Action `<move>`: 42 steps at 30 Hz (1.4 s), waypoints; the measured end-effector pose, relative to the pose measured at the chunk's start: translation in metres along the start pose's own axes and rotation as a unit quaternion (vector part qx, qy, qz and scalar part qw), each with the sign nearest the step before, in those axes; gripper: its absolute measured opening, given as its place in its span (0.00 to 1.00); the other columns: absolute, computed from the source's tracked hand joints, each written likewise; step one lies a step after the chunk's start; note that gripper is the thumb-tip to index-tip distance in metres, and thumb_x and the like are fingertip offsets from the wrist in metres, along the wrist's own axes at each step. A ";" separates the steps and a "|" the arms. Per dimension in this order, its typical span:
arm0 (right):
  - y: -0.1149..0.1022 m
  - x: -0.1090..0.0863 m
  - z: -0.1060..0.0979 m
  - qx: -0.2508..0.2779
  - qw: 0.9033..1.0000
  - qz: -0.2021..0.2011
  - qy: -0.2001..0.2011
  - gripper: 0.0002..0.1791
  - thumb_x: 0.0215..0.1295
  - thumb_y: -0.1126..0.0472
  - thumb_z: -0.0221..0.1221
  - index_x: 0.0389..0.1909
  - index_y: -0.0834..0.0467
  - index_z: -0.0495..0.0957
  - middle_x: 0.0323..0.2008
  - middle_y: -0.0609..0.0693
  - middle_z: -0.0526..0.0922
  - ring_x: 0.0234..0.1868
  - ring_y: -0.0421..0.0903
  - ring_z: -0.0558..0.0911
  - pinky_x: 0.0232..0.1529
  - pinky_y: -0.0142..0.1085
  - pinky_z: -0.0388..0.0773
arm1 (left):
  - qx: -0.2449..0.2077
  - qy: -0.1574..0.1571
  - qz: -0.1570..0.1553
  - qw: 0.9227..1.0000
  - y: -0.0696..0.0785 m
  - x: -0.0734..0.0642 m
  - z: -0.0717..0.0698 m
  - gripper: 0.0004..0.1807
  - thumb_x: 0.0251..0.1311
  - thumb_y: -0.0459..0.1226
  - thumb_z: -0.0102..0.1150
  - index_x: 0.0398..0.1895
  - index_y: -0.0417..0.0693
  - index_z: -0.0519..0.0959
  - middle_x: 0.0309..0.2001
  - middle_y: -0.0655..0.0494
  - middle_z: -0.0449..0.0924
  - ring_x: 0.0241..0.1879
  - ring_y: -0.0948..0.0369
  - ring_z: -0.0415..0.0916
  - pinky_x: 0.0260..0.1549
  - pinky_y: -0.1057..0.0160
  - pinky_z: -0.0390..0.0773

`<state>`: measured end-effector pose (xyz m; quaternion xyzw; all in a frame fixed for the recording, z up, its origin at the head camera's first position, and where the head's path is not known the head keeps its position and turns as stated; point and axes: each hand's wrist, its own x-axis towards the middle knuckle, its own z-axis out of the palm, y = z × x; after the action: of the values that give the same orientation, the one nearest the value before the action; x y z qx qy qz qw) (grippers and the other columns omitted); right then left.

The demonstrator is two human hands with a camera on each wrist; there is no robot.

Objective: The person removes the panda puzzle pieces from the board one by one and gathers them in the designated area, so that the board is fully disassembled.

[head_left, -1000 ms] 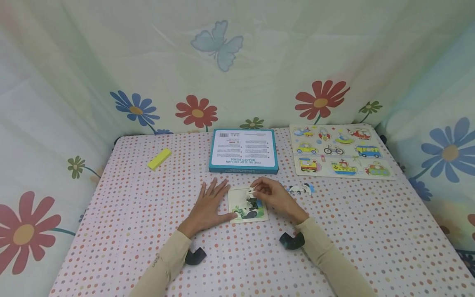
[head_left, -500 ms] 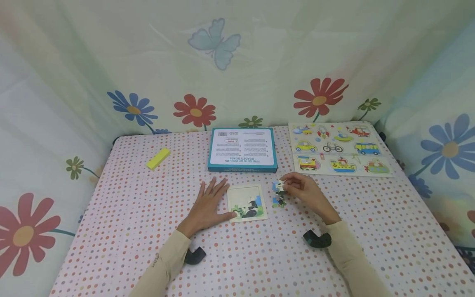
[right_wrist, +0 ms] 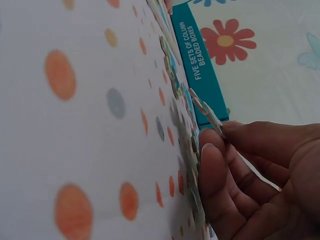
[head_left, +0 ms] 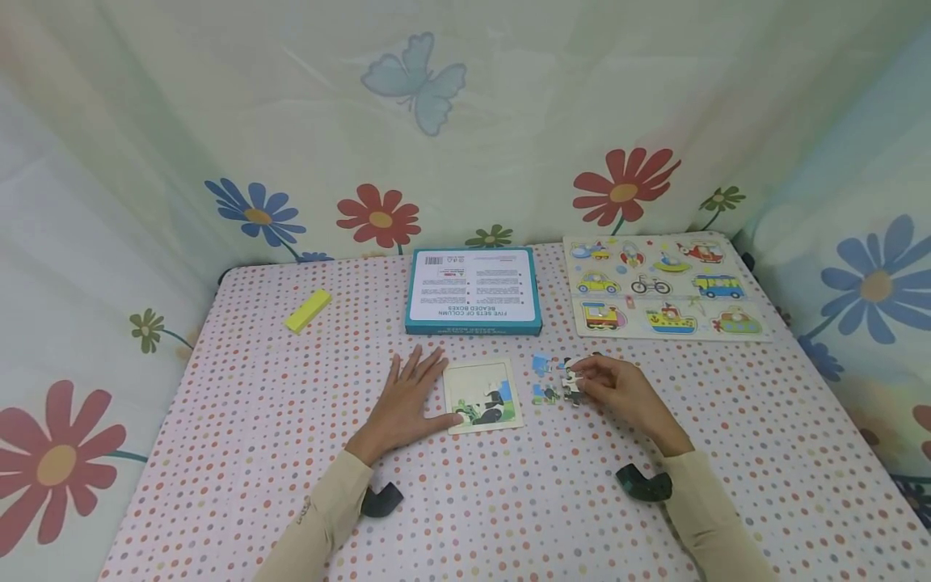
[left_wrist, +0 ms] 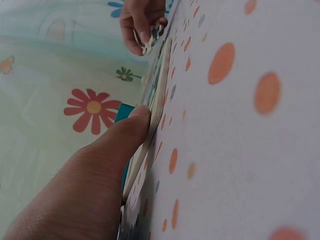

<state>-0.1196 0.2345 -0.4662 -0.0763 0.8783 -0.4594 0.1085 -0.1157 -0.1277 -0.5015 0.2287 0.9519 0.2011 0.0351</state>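
Observation:
My left hand point(head_left: 403, 408) lies with fingers spread beside a small puzzle tray point(head_left: 465, 373), its thumb on the tray's front left rim. Joined panda pieces point(head_left: 491, 406) fill the tray's front and right part; bare board shows at the back left. To the right of the tray, my right hand point(head_left: 629, 396) pinches a thin jigsaw piece point(right_wrist: 207, 110) between thumb and fingers, close over the table. Loose jigsaw pieces lie by the fingers, among them one with blue point(head_left: 541, 365) and one with green point(head_left: 544, 394). The right fingers partly cover others.
A teal box point(head_left: 473, 293) with printed text lies behind the tray. At the back right is a vehicle puzzle board point(head_left: 633, 303). A yellow block point(head_left: 309, 310) lies at the back left. Flowered curtains stand around the dotted tablecloth point(head_left: 465, 509).
My right hand has moved from over the tray to the right, carrying a jigsaw piece to the loose ones. The left hand stays at the tray's left edge.

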 end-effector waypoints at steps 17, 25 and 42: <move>0.004 -0.004 -0.001 -0.059 0.998 -0.001 0.012 0.12 0.66 0.65 0.59 0.49 0.64 0.79 0.26 0.50 0.80 0.21 0.42 0.76 0.21 0.30 0.74 | -0.001 0.003 -0.002 1.000 -0.001 0.000 0.001 0.54 0.50 0.73 0.49 0.75 0.54 0.53 0.77 0.60 0.44 0.76 0.53 0.33 0.71 0.45 0.28; 0.005 -0.003 -0.001 -0.089 0.995 -0.026 0.021 0.09 0.64 0.66 0.60 0.45 0.62 0.79 0.24 0.48 0.78 0.20 0.39 0.71 0.20 0.30 0.69 | 0.002 -0.008 -0.007 1.000 -0.001 0.001 0.001 0.55 0.50 0.74 0.47 0.76 0.55 0.52 0.77 0.62 0.42 0.76 0.55 0.30 0.71 0.47 0.26; 0.000 -0.002 -0.004 -0.105 0.994 -0.029 0.026 0.07 0.65 0.64 0.60 0.42 0.61 0.78 0.22 0.47 0.77 0.18 0.40 0.71 0.20 0.30 0.67 | 0.005 0.000 0.002 1.000 -0.002 0.001 0.002 0.54 0.51 0.73 0.49 0.76 0.54 0.52 0.77 0.60 0.43 0.76 0.53 0.32 0.71 0.45 0.27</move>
<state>-0.1186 0.2377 -0.4638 -0.1005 0.9217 -0.3691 0.0636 -0.1170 -0.1279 -0.5041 0.2307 0.9525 0.1961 0.0331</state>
